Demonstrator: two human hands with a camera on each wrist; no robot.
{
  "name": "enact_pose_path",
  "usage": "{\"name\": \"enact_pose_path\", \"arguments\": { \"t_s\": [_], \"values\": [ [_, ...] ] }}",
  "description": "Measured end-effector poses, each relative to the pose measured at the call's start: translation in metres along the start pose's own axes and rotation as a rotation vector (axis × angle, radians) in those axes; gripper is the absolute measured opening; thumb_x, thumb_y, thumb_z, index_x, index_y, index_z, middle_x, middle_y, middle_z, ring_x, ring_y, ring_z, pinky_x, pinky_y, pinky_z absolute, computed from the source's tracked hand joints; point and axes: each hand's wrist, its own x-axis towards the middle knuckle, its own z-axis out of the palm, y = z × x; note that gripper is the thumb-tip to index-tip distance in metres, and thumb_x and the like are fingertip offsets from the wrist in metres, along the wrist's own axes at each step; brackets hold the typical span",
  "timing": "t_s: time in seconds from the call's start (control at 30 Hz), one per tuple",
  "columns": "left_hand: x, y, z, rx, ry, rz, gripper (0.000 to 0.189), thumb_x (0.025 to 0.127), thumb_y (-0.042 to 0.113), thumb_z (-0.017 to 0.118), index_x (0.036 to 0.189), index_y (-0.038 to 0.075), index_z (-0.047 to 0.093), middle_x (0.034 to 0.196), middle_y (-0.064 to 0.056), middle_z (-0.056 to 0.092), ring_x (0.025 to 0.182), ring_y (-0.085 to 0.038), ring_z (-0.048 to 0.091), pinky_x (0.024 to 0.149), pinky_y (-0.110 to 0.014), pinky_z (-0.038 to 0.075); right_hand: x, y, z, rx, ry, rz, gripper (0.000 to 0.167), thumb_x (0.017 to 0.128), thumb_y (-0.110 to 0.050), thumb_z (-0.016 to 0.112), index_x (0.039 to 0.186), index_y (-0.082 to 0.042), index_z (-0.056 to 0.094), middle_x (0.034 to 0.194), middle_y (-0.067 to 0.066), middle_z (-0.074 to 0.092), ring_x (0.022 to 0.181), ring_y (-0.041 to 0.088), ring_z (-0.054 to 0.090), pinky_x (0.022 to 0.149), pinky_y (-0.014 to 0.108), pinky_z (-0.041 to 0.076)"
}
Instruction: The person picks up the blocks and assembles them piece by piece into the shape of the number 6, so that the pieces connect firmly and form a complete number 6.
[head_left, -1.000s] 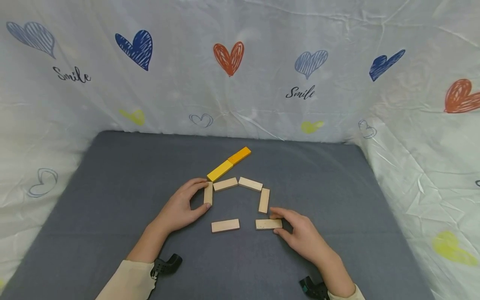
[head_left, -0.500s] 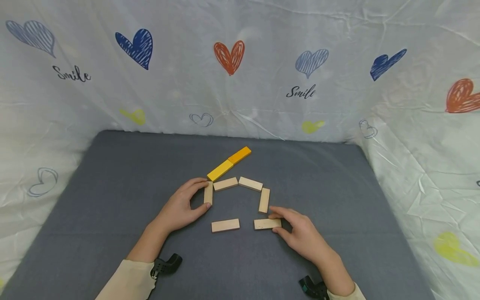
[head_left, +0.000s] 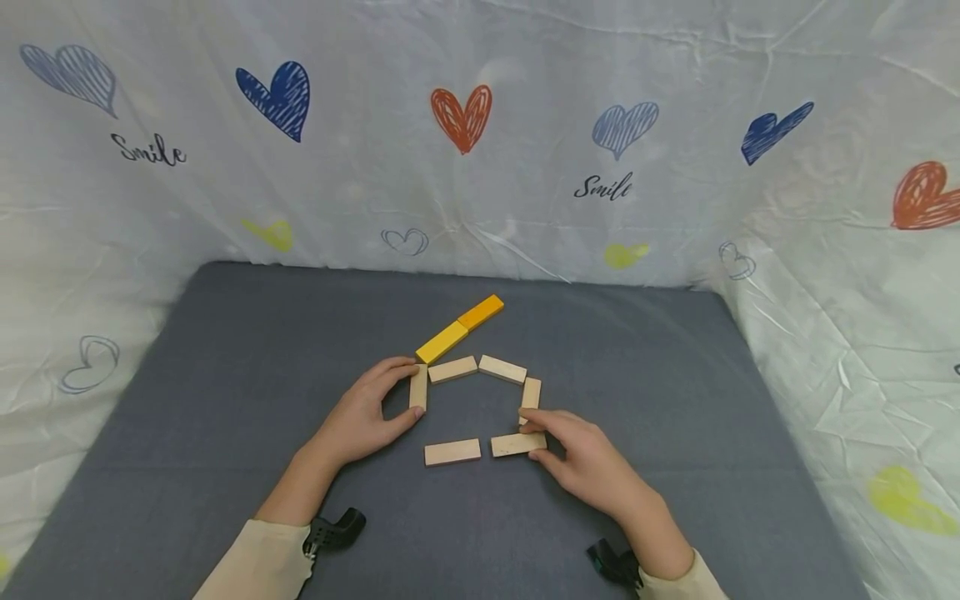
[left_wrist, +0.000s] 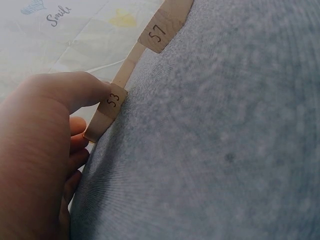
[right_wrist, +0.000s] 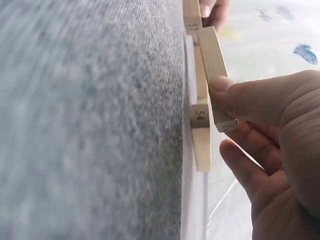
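My left hand (head_left: 367, 412) pinches a plain wooden block (head_left: 418, 388) lengthwise, thumb on its near end and fingertips at the far one. The thumb covers part of that block (left_wrist: 107, 107) in the left wrist view, where a handwritten number shows on its end. Between thumb and fingers my right hand (head_left: 592, 462) grips another wooden block (head_left: 510, 447); the right wrist view has this block (right_wrist: 214, 55) a little above the table. A similar block (head_left: 452, 452) lies just left of it, a small gap apart. Behind the right fingers, a block (head_left: 531, 392) is partly hidden.
Two more plain blocks, the left one (head_left: 453, 369) and the right one (head_left: 502, 368), form a shallow peak at the back. A yellow block (head_left: 442, 342) and an orange-yellow block (head_left: 481, 312) run diagonally behind. Grey cloth (head_left: 300, 325) covers the table; a white printed curtain (head_left: 525, 75) hangs beyond.
My right hand has carried its block leftward, closer to the front-left block. The left hand stays at its block, and the other blocks keep their places.
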Motion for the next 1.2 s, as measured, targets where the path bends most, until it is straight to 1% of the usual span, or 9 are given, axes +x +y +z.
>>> {"name": "enact_pose_path", "arguments": {
  "t_s": [0.33, 0.57, 0.8, 0.93, 1.13, 1.2],
  "values": [
    [0.0, 0.0, 0.0, -0.002, -0.001, 0.0, 0.067, 0.098, 0.033, 0.085, 0.156, 0.011, 0.06, 0.162, -0.006, 0.052, 0.151, -0.033, 0.049, 0.12, -0.06, 0.044, 0.01, -0.002, 0.006, 0.019, -0.039, -0.041, 0.064, 0.091, -0.002, 0.089, 0.15, -0.008, 0.066, 0.127, -0.002, 0.077, 0.122, 0.017, 0.071, 0.098, 0.044, 0.062],
    [0.0, 0.0, 0.0, 0.006, -0.003, -0.002, 0.066, 0.098, 0.035, 0.084, 0.156, 0.011, 0.061, 0.161, -0.006, 0.052, 0.15, -0.034, 0.05, 0.12, -0.06, 0.044, 0.015, -0.003, 0.008, 0.018, -0.062, -0.044, 0.059, 0.093, -0.004, 0.088, 0.148, -0.008, 0.067, 0.135, 0.003, 0.075, 0.125, 0.02, 0.07, 0.1, 0.044, 0.062],
    [0.0, 0.0, -0.001, 0.003, -0.001, -0.001, 0.066, 0.098, 0.034, 0.084, 0.156, 0.011, 0.06, 0.161, -0.006, 0.052, 0.15, -0.033, 0.049, 0.12, -0.06, 0.044, 0.021, -0.004, 0.011, 0.019, -0.072, -0.061, 0.059, 0.093, -0.004, 0.088, 0.148, -0.007, 0.066, 0.128, -0.002, 0.076, 0.125, 0.018, 0.07, 0.101, 0.044, 0.061],
    [0.001, 0.0, -0.001, 0.002, -0.001, -0.002, 0.066, 0.098, 0.034, 0.084, 0.156, 0.011, 0.06, 0.162, -0.006, 0.052, 0.15, -0.033, 0.049, 0.12, -0.06, 0.044, 0.024, -0.003, 0.013, 0.012, -0.076, -0.067, 0.059, 0.093, -0.004, 0.088, 0.148, -0.008, 0.066, 0.127, -0.003, 0.076, 0.129, 0.021, 0.068, 0.106, 0.046, 0.059],
    [0.001, 0.0, -0.001, 0.002, 0.0, -0.002, 0.066, 0.098, 0.034, 0.084, 0.155, 0.011, 0.061, 0.161, -0.005, 0.053, 0.15, -0.033, 0.049, 0.12, -0.06, 0.044, 0.026, 0.0, 0.015, 0.009, -0.08, -0.069, 0.061, 0.089, -0.001, 0.09, 0.146, -0.006, 0.068, 0.124, -0.002, 0.079, 0.137, 0.027, 0.064, 0.124, 0.049, 0.042],
    [0.0, 0.0, -0.001, 0.002, 0.0, -0.004, 0.066, 0.098, 0.034, 0.084, 0.155, 0.011, 0.061, 0.161, -0.005, 0.053, 0.15, -0.032, 0.049, 0.12, -0.06, 0.044, 0.027, 0.0, 0.015, 0.016, -0.082, -0.069, 0.061, 0.089, 0.0, 0.09, 0.145, -0.005, 0.068, 0.124, -0.001, 0.079, 0.136, 0.026, 0.065, 0.126, 0.048, 0.039]
  ]
}}
